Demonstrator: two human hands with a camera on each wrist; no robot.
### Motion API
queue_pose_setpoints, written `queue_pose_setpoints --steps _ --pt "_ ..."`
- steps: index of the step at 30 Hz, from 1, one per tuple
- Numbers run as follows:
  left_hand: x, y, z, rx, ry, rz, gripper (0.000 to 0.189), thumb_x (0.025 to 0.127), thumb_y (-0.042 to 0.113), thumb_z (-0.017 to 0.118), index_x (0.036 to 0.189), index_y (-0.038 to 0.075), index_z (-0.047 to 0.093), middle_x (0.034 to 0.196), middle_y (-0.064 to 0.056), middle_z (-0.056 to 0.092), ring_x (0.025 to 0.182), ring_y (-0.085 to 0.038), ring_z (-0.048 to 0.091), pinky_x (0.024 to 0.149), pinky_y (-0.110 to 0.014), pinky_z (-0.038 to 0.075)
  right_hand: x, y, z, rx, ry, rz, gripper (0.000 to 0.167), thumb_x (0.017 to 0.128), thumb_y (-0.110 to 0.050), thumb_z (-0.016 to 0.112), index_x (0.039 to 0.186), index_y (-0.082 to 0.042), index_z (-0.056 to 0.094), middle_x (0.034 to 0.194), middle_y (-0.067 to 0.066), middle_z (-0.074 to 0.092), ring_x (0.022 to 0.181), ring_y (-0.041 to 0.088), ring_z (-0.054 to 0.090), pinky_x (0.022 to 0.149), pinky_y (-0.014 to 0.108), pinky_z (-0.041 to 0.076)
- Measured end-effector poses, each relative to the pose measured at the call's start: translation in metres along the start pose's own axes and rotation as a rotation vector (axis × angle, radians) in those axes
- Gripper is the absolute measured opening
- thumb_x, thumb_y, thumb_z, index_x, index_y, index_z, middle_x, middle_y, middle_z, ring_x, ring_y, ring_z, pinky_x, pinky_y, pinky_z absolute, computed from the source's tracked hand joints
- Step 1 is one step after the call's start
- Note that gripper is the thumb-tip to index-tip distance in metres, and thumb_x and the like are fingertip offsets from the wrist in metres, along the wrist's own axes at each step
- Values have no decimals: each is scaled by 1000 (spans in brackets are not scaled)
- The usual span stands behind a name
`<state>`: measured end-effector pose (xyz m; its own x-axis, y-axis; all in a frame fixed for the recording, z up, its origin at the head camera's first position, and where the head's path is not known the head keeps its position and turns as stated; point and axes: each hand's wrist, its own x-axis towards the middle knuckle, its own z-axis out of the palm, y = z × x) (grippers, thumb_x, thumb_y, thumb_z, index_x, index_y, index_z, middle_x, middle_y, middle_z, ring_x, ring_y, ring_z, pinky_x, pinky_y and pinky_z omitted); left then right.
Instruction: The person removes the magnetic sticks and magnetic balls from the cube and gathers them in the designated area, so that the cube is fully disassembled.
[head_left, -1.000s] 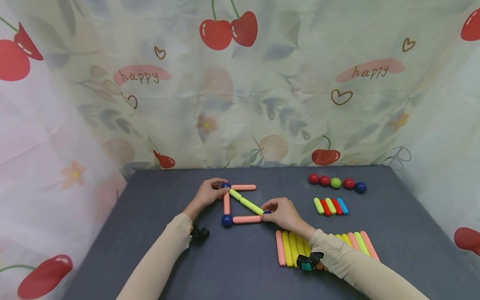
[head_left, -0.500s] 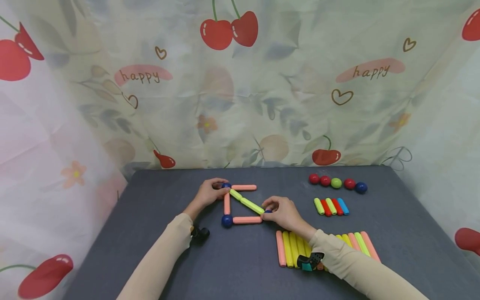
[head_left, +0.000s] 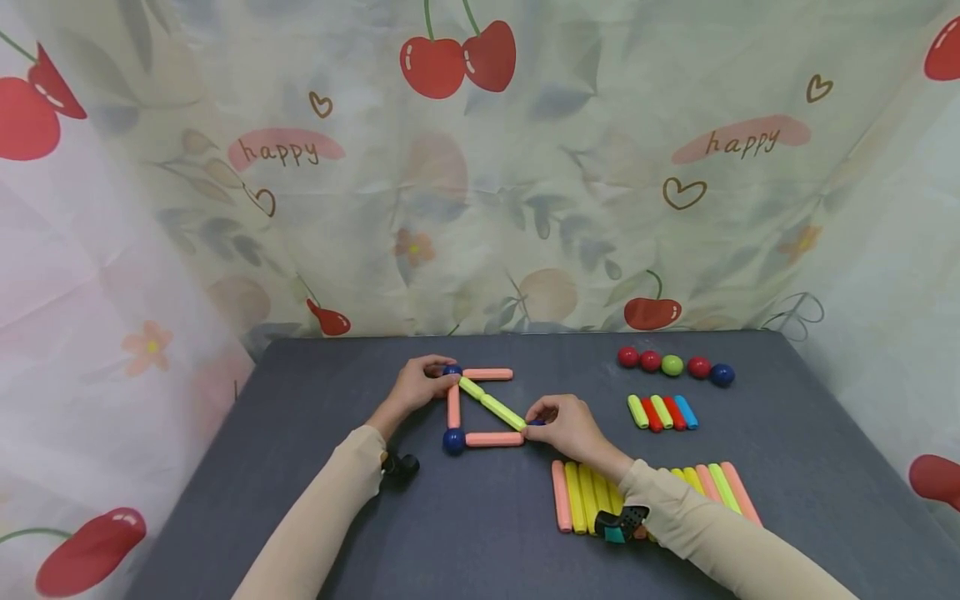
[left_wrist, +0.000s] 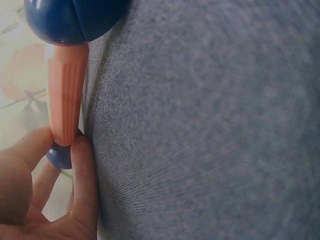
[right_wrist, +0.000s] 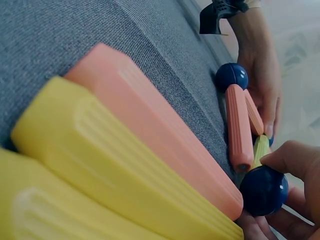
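My left hand (head_left: 420, 387) pinches a blue ball (head_left: 452, 370) at the far corner of a rod-and-ball frame. A pink rod (head_left: 453, 407) links it to a nearer blue ball (head_left: 453, 441); another pink rod (head_left: 488, 375) points right from it. Two yellow-green rods (head_left: 502, 412), end to end, slant from that corner to my right hand (head_left: 566, 427). There, thumb and fingers grip a third blue ball (right_wrist: 264, 191). The lower pink rod (head_left: 493, 439) ends close beside this ball; contact is unclear. In the left wrist view, fingertips (left_wrist: 84, 165) hold the far ball (left_wrist: 60, 156).
Under my right forearm lies a row of long pink, yellow and green rods (head_left: 587, 497), partly hidden. Further back are several short coloured rods (head_left: 662, 412) and a line of red, green and blue balls (head_left: 672, 365). A printed curtain (head_left: 480, 208) closes off the table's far edge.
My right hand and the ball it grips shift only very slightly. The left hand and the rest of the frame stay put.
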<state>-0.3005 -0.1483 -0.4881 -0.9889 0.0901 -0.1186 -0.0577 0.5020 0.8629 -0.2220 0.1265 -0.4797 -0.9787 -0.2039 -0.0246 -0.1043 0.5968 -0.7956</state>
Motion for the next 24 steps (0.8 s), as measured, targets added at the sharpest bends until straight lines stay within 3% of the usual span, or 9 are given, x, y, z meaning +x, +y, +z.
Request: queue_pose_setpoints --steps 6,15,24 --pt "1 0 0 -17 -11 -2 35 91 23 73 125 16 68 121 -17 62 90 -18 70 75 -28 61 -2 2 -4 15 -20 1 11 80 -21 83 88 -17 75 88 0 70 75 13 56 67 26 48" --pt "-1 1 -1 -38 -1 -18 36 90 23 74 125 16 69 126 -17 61 105 -25 67 80 -30 60 -2 10 -21 111 -135 -7 18 85 -22 79 100 -14 75 101 4 71 84 16 60 74 26 52" --pt "-3 2 -2 -117 -16 -39 37 89 20 75 125 14 69 127 -18 59 104 -23 66 81 -29 61 11 26 -56 271 -93 -6 42 90 -29 73 124 -4 67 119 13 68 97 17 66 86 37 61"
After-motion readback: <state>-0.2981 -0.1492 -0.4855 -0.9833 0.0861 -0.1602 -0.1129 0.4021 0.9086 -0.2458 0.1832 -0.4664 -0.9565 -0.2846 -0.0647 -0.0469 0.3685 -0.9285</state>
